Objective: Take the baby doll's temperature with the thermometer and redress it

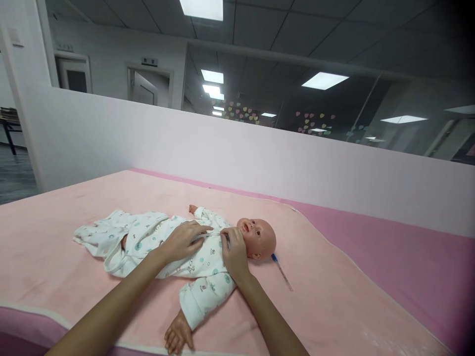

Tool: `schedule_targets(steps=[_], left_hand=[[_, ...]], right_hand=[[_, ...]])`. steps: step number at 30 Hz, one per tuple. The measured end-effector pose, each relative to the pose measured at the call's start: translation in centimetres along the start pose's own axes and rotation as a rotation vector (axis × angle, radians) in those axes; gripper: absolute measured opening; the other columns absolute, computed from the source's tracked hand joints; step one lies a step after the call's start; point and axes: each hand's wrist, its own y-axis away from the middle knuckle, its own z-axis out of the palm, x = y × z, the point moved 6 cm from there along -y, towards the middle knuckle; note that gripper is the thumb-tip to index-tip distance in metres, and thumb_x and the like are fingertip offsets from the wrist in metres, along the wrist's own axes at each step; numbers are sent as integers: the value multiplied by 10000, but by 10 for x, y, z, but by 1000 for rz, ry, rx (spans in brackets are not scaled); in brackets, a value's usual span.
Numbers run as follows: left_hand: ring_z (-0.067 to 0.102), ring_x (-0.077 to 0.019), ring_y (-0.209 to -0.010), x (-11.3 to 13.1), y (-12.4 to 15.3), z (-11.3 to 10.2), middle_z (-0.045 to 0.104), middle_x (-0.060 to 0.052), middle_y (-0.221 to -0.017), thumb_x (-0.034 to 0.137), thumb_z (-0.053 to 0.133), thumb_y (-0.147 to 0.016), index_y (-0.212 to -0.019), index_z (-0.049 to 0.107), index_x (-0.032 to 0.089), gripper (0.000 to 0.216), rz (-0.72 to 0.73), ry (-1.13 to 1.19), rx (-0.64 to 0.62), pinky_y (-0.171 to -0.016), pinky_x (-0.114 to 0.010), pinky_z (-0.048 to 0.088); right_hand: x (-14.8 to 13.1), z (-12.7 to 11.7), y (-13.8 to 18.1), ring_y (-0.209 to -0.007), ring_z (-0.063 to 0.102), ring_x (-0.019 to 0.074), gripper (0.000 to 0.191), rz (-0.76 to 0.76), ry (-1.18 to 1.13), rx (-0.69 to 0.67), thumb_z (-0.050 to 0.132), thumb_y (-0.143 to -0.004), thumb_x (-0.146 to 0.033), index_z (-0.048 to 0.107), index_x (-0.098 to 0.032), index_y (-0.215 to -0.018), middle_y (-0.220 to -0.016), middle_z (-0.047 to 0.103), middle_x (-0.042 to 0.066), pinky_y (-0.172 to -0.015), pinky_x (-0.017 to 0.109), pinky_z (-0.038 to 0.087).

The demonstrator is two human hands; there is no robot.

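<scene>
A baby doll (262,236) lies on its back with its head to the right. It wears white baby clothes (202,264) with a green and grey print. My left hand (184,241) rests on the doll's chest, fingers bent and closed on the front edge of the clothes. Close to the neckline, my right hand (234,249) has its fingers curled around the same front, near the chin. The cloth between the two hands looks pulled taut. Exactly what the fingertips pinch is partly hidden.
A thin clear stick with a blue end, like a thermometer (284,274), lies beside the doll's head. Beneath everything is a peach mat (322,311) over a pink surface (404,267). A low white wall (237,153) with glass above stands behind.
</scene>
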Motion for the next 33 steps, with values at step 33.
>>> schedule_targets(steps=[33], left_hand=[[541, -170, -863, -4, 0, 2, 612, -3, -898, 117, 441, -726, -1181, 410, 251, 475, -107, 226, 92, -795, -298, 391]], right_hand=[[2, 2, 0, -781, 481, 176, 172, 14, -26, -25, 361, -855, -166, 522, -189, -798, -791, 552, 42, -715, 312, 396]])
